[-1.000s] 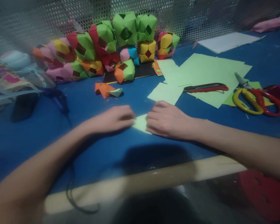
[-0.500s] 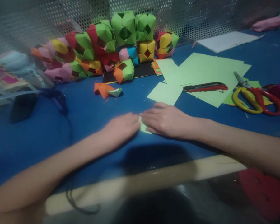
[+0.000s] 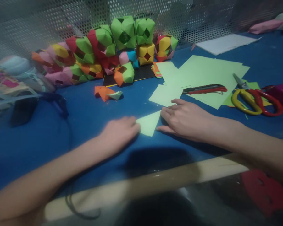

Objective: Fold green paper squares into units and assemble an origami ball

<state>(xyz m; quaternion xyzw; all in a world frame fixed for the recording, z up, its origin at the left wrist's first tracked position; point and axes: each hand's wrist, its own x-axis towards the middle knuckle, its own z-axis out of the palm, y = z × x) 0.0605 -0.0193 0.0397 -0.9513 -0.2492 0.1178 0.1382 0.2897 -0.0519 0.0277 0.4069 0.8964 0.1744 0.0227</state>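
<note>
A small folded piece of light green paper [image 3: 148,124] lies on the blue table between my hands, with its slanted edges showing. My left hand [image 3: 119,130] has its fingers closed together at the paper's left end, gripping it there and covering that corner. At the right end, my right hand [image 3: 182,119] rests with its fingers spread and its fingertips at the paper's upper right corner. The thumb of that hand stretches out along the table, below the corner.
Larger light green sheets [image 3: 209,73] lie behind my right hand, with a red and black utility knife [image 3: 204,89] on them. Scissors [image 3: 257,100] sit at the right. Folded orange paper pieces [image 3: 105,93] and several stacked paper cubes [image 3: 124,33] stand toward the mesh panel [image 3: 169,18].
My right hand has slid to the right, baring more of the folded green paper. My left hand stays at the paper's left end. The view has shifted slightly.
</note>
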